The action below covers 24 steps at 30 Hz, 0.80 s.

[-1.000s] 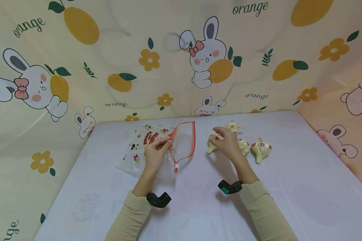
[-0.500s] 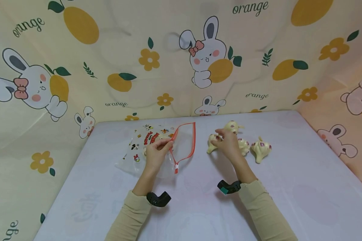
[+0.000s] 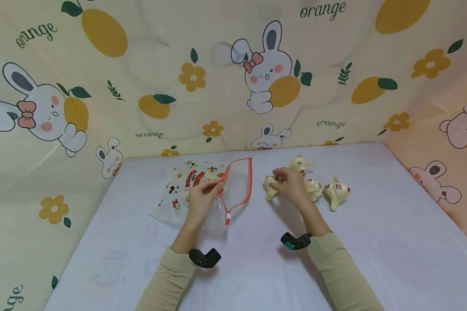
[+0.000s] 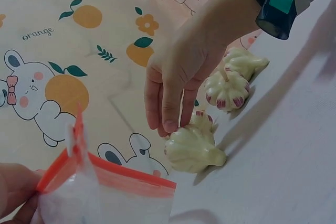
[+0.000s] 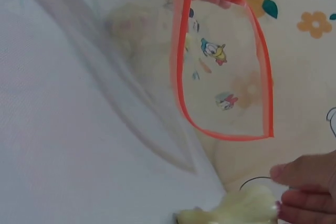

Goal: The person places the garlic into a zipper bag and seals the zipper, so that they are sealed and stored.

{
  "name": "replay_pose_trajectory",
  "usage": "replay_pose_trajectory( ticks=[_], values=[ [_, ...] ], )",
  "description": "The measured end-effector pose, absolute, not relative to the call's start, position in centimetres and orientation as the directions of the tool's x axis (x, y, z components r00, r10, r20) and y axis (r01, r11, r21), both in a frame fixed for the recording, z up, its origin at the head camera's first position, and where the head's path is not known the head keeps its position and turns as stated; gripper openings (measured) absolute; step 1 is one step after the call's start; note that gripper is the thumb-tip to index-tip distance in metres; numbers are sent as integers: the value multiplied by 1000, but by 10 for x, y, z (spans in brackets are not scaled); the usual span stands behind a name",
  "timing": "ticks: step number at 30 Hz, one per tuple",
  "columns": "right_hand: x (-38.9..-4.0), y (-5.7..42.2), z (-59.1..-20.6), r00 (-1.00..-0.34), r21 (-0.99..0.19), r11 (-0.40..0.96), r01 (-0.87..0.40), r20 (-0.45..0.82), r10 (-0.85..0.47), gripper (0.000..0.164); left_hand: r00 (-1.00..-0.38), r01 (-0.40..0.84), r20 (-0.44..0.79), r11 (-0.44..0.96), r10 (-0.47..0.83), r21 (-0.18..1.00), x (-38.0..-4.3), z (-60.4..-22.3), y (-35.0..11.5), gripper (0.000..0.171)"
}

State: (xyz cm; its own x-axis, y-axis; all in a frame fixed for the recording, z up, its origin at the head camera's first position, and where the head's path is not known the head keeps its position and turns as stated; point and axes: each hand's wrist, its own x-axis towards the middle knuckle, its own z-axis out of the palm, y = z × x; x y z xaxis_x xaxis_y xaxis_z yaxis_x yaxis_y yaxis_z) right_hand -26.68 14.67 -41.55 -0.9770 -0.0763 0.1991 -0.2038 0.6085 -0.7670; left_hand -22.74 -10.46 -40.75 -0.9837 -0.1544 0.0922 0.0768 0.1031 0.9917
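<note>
On the left, my left hand [image 3: 201, 199] pinches the red rim of a clear zip bag [image 3: 171, 211] printed with small cartoon figures. The bag's mouth gapes toward the right, its white slider [image 3: 228, 215] at the near corner. Through the plastic a pale, rounded thing [image 5: 128, 27] shows dimly in the right wrist view. My right hand [image 3: 293, 186] pinches a cream garlic bulb [image 3: 270, 188] between thumb and fingers, partly covering it. In the left wrist view the fingertips [image 4: 170, 124] meet the top of this garlic bulb [image 4: 193, 151], whose stem points away from them.
Beside and behind the right hand lie more garlic bulbs with purple marks: one at the back [image 3: 299, 164], one partly hidden by the hand [image 3: 313, 190], one farther right [image 3: 337, 194]. The white table [image 3: 249, 268] meets a patterned cloth [image 3: 214, 103] at its back.
My right hand has closed in on the leftmost garlic bulb, which has shifted slightly to the left. The left hand and bag have stayed almost still.
</note>
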Motion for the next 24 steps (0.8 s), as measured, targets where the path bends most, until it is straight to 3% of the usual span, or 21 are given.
replay_pose_trajectory(
  ticks=[5, 11, 15, 19, 24],
  values=[
    [-269, 145, -420, -971, -796, 564, -220, 232, -52, 37, -984, 74, 88, 94, -155, 993, -227, -407, -103, 20],
    [-269, 140, -425, -967, -828, 543, -141, 233, 105, 40, -983, 69, 86, 108, -161, 992, -228, -409, -103, 19],
    [-268, 138, -429, -967, -829, 558, -43, 175, 185, 52, -979, 106, 127, 132, -158, 986, -229, -411, -102, 19],
    [-269, 138, -433, -980, -807, 589, 37, 88, 181, 64, -971, 166, 191, 163, -146, 973, -229, -413, -103, 18],
    [-269, 137, -435, -989, -766, 636, 92, 2, 145, 68, -954, 244, 286, 329, -85, 912, -231, -419, -105, 14]
  ],
)
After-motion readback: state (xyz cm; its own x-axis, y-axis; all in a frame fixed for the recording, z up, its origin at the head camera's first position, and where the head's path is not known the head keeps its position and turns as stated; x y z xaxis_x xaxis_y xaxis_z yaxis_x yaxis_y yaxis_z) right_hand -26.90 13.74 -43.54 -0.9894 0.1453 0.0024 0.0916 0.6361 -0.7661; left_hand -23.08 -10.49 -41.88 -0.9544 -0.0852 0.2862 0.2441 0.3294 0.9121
